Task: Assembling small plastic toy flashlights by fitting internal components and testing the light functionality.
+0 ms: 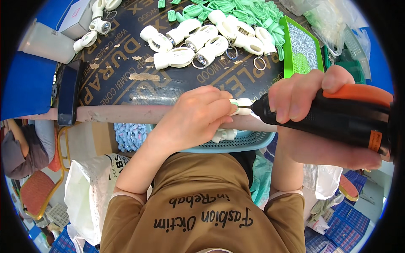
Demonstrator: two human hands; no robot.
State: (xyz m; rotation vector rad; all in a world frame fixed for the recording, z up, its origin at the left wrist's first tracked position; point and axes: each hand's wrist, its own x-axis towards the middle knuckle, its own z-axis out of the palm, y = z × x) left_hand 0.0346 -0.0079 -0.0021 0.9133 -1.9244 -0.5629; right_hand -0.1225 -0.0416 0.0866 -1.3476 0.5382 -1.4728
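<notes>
At the near edge of the table, my left hand [196, 111] grips a small white flashlight [244, 105] with a green part on it; the fingers partly hide it. My right hand [293, 97] is wrapped round a black and orange electric screwdriver [352, 120], held level from the right. The thin bit reaches the flashlight beside my left fingertips. Several finished-looking white flashlights [179, 57], some with metal key rings, lie farther back on the table. Behind them spreads a heap of green plastic parts [265, 17].
A bright green tray [287, 55] of tiny silvery pieces stands at the right. On the left are a dark phone-like device [69, 92], a white tub [46, 42] and a white box [78, 19]. A blue basket [253, 142] and pale blue parts [128, 137] sit below the table edge.
</notes>
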